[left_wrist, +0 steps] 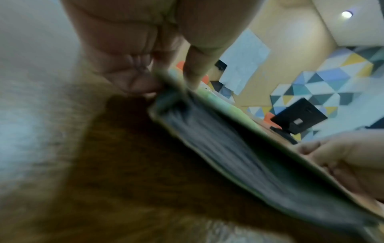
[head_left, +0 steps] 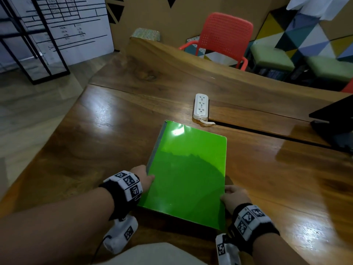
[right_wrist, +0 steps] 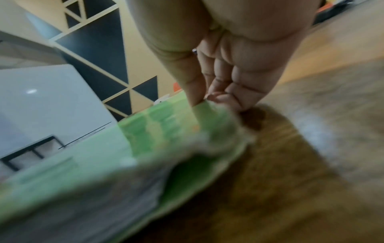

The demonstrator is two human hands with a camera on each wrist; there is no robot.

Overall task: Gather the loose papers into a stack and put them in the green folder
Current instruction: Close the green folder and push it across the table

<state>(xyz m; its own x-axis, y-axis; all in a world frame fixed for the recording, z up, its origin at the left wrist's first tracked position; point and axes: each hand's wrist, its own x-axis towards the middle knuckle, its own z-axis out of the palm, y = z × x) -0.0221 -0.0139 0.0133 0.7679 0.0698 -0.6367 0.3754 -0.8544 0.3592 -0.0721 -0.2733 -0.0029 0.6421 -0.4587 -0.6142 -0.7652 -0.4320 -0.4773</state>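
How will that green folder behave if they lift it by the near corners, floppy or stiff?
The green folder probably sags somewhat: its thin cover bends where the right hand pinches it. Its glossy surface looks slippery. The paper edges showing by the left hand suggest some weight.

Dim room; overhead light leaves white glare patches on the desk (head_left: pixel 107 113) and folder (head_left: pixel 177 131). Head view bends at the edges; both wrist views are heavily motion-blurred.
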